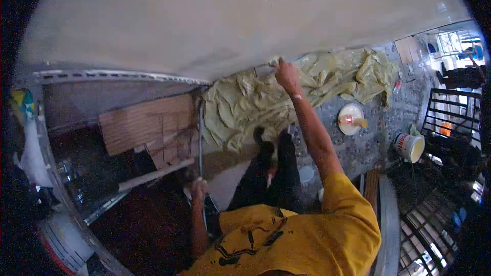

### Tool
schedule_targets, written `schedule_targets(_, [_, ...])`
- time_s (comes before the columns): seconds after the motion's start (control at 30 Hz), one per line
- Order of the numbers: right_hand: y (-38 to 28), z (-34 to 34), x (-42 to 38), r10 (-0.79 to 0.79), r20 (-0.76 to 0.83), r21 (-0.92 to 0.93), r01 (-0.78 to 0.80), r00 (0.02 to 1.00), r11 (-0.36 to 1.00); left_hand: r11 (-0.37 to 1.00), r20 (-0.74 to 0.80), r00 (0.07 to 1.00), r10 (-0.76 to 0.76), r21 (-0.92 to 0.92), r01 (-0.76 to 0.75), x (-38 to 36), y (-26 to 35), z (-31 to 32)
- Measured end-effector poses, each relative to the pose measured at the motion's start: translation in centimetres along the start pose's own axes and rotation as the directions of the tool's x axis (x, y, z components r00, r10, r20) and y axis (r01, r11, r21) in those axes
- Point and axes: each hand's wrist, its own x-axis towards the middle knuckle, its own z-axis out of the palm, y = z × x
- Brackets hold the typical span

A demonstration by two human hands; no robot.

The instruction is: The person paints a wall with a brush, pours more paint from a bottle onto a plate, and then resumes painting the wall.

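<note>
My right hand (287, 76) is stretched out to the foot of the pale wall (245, 15), its fingers closed at the surface. A small whitish bit shows at the fingertips, but I cannot tell what it is. Lower left, my left hand (198, 188) is closed beside an upright grey metal pole (200, 138), with something dark and blurred by its fingers. Below my right hand a crumpled yellowish plastic sheet (240, 107) lies along the base of the wall.
A white bucket (409, 147) and a round white lid (350, 127) with a small object on it stand on the tiled floor at right. Brown boards (148, 125) and a slotted metal strip (123, 75) are at left. A dark metal grille (452, 112) stands far right, near another person (460, 76).
</note>
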Motion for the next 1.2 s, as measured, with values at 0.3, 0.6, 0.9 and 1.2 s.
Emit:
schedule_targets(0.3, [-13.0,-22.0,3.7,-0.128,-0.288,0.000,0.134,0.949,0.991,0.949,0.097,0.976,-0.196,0.269,0.164,0.6,-5.6,0.1])
schedule_targets(0.6, [-26.8,-45.0,-2.7,-0.179,-0.561,0.006,0.221,0.808,0.975,0.959,0.157,0.972,-0.176,0.250,0.133,5.8,-6.0,0.3])
schedule_targets(0.9, [-34.3,-53.1,-4.6,-0.243,-0.911,-0.040,0.515,0.333,0.856,0.996,0.323,0.942,-0.090,0.047,0.078,10.1,-0.7,1.2])
schedule_targets(1.2, [-24.7,-32.1,1.2,-0.277,-0.720,-0.007,0.393,0.636,0.920,0.967,0.197,0.977,-0.086,0.253,0.034,9.8,-4.4,-1.8])
